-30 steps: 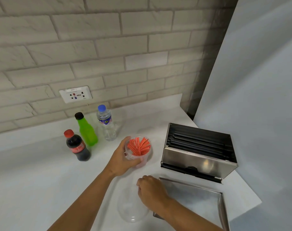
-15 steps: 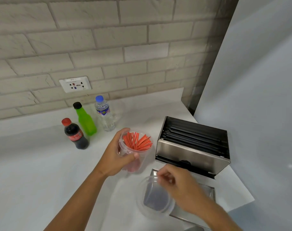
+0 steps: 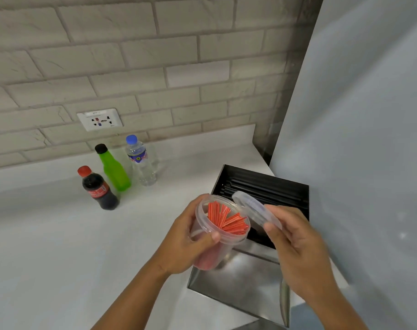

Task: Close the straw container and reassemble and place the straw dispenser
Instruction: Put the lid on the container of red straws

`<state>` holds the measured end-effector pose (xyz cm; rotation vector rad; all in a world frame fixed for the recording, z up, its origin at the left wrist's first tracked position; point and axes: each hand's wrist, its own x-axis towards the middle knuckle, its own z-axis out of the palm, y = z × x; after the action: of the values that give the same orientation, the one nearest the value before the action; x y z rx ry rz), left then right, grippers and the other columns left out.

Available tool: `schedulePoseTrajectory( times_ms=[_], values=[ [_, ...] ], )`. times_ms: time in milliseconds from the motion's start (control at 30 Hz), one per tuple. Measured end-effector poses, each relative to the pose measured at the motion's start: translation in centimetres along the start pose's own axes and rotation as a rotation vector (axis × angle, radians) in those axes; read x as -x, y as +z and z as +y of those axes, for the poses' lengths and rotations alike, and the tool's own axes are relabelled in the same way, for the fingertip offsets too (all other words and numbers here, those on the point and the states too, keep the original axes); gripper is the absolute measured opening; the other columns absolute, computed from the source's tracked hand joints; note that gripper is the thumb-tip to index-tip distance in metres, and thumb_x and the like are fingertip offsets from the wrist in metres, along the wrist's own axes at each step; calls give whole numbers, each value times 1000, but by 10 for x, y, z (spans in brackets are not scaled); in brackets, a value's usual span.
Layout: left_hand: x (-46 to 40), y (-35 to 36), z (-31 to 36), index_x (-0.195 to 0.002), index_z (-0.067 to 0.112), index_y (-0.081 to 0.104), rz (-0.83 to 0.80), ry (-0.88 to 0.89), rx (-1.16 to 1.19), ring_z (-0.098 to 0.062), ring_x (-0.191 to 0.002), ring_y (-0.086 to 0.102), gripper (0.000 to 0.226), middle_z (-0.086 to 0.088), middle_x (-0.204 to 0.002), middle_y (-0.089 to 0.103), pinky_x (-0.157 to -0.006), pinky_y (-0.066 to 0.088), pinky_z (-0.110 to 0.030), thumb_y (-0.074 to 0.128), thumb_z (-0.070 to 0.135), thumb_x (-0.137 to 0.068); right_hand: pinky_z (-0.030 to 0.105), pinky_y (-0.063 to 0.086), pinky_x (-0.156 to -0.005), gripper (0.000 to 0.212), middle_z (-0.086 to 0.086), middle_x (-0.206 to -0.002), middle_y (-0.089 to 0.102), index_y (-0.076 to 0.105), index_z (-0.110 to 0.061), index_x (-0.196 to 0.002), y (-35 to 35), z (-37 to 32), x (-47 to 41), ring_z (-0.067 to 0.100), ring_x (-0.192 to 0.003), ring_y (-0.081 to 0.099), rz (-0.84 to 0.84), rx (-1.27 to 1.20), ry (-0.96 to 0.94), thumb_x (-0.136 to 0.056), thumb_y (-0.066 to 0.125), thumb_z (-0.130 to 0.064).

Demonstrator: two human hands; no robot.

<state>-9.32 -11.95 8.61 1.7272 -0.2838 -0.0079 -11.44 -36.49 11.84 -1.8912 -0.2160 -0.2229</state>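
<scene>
My left hand (image 3: 188, 244) grips a clear plastic container (image 3: 217, 239) full of red straws (image 3: 228, 220), lifted off the white counter and tilted toward me. My right hand (image 3: 295, 248) holds the clear round lid (image 3: 255, 209) tilted on edge just right of the container's open rim, touching or nearly touching it. Behind them the steel straw dispenser body (image 3: 267, 186) stands open on top with black straws inside. Its flat steel cover (image 3: 240, 284) lies on the counter below my hands.
Three bottles stand at the back left: a cola bottle (image 3: 97, 189), a green bottle (image 3: 113, 171) and a water bottle (image 3: 140, 161). A wall socket (image 3: 99, 119) sits on the brick wall. A grey panel (image 3: 359, 139) bounds the counter (image 3: 47, 246) on the right.
My left hand raised the straw container off the counter toward me. My right hand picked the lid up from the counter and brought it to the container's rim.
</scene>
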Motion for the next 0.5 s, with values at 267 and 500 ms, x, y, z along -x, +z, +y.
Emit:
schedulePoseTrajectory(
  times_ms=[267,500],
  values=[
    [1,24,10,-157,14,34,1,12,42,-24,-141,52,83,1,-151,55,-110,44,-24,61,62,-95,18,44,-105,29,-13,-138,63,64,-27,-132,9,-1,1,13,-133,58,-189,-21,-179,-103,61,-27],
    [-3,26,18,-158,40,25,19,16,20,-4,-142,48,73,25,-152,48,-108,45,-17,47,71,-95,16,47,-101,40,-9,-139,61,55,-31,-140,5,-1,-6,16,-132,58,-266,-56,-187,-101,63,-33]
  ],
)
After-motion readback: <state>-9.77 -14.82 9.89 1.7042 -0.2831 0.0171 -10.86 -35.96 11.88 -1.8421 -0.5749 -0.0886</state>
